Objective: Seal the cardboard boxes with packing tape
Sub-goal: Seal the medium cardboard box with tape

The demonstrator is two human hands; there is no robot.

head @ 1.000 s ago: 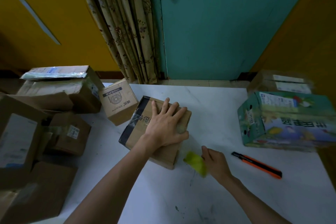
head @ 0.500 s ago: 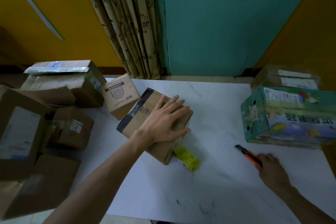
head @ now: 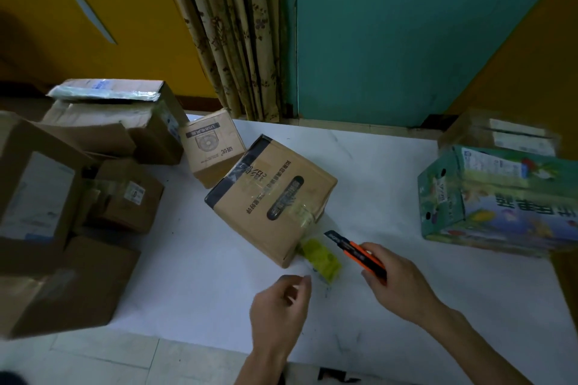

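R grip [head: 397,283] curled round orange knife [head: 356,249], tip by yellow tape roll [head: 321,257] at box [head: 272,197] corner, mid surface [head: 187,275]. L grip [head: 278,306] loosely curled, holds nothing.

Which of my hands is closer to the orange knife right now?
Right. The right hand grips the knife; the left hand is apart, across the tape roll from it.

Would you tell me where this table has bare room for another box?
Bare tabletop lies between the taped box and the green carton, and in front, left of the left hand. Stacked boxes crowd the left side; tape roll and knife cluster by the taped box.
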